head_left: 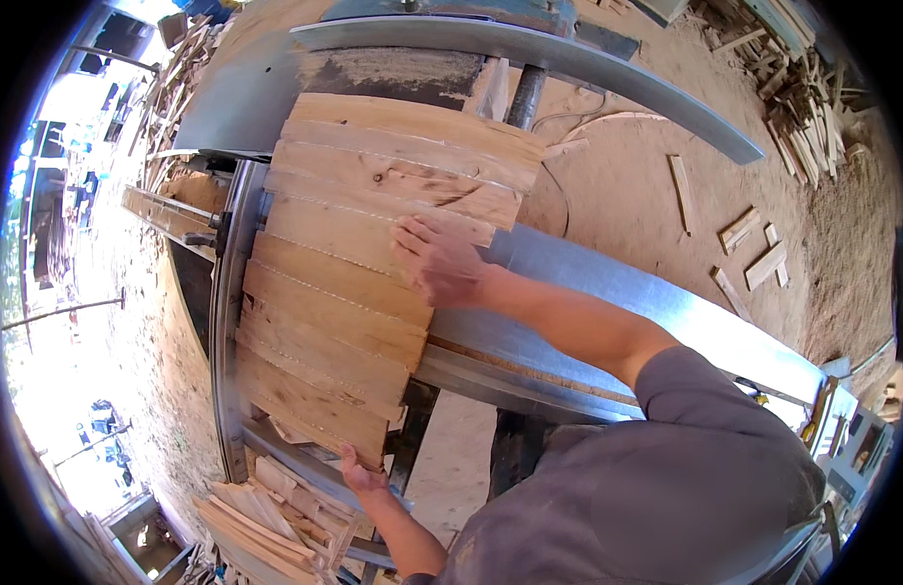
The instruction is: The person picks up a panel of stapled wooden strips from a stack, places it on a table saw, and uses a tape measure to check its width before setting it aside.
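Shirt: grey [666, 487], nearest, lower right.
Left hand: [362, 476] gripping the panel's near corner, thumb on top.
Sticks: loose stack [266, 531] below and left of that corner.
Panel: boards side by side [325, 283], pale dotted seams, stepped ends; it lies between the rail and the metal bed, partly over the bed.
Right hand: [437, 263] on top at the panel's right edge, fingers bent; cannot tell whether it grips.
Rail: metal [227, 331], along the left edge.
Bed: shiny [588, 292], under the right forearm.
Bar: long, grey [471, 35], beyond the panel.
Offcuts: [766, 265] scattered on dusty floor [617, 185].
Heap: scrap wood [817, 127], far right.
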A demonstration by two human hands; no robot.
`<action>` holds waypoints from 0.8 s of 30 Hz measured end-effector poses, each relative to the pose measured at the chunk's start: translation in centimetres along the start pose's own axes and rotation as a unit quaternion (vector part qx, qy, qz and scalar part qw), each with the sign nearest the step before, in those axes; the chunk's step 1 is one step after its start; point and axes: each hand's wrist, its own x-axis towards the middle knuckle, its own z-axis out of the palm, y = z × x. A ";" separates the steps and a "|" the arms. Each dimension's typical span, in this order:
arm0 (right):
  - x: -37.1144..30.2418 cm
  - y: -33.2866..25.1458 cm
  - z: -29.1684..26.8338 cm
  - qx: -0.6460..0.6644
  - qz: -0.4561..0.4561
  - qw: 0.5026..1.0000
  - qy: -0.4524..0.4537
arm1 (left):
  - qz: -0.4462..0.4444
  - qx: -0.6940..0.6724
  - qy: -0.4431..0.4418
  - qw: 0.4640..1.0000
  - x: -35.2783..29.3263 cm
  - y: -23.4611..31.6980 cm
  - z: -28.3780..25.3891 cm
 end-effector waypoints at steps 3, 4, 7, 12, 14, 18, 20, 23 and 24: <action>1.8 0.2 1.8 0.023 -0.004 1.000 0.014 | 0.007 -0.007 -0.016 1.000 -0.2 0.0 0.4; 2.1 0.1 2.3 0.033 -0.007 0.999 0.015 | 0.008 -0.011 -0.026 1.000 -0.6 0.1 0.5; 1.9 0.5 2.6 0.042 -0.010 0.999 0.014 | -0.020 -0.022 -0.019 0.999 -0.6 0.1 0.2; 2.0 0.7 2.2 0.037 0.009 0.999 -0.011 | -0.004 -0.028 -0.001 1.000 -1.1 0.2 1.5; 2.4 0.5 2.1 0.036 0.008 0.999 -0.020 | -0.002 -0.030 0.019 0.999 -1.2 0.0 1.5; 2.9 -0.2 1.8 -0.031 -0.014 0.998 -0.059 | 0.022 -0.027 0.017 0.999 -1.0 -0.5 1.0; 3.3 -0.1 2.1 -0.059 -0.031 0.995 -0.068 | 0.042 -0.036 0.016 0.998 -0.9 -0.6 1.4; 3.7 0.3 2.4 -0.023 -0.036 0.996 -0.072 | 0.128 -0.045 0.145 0.980 -0.3 -2.4 -0.6; 3.9 0.1 2.4 0.001 -0.032 0.997 -0.071 | 0.165 0.059 0.200 0.964 -0.6 -3.1 -1.7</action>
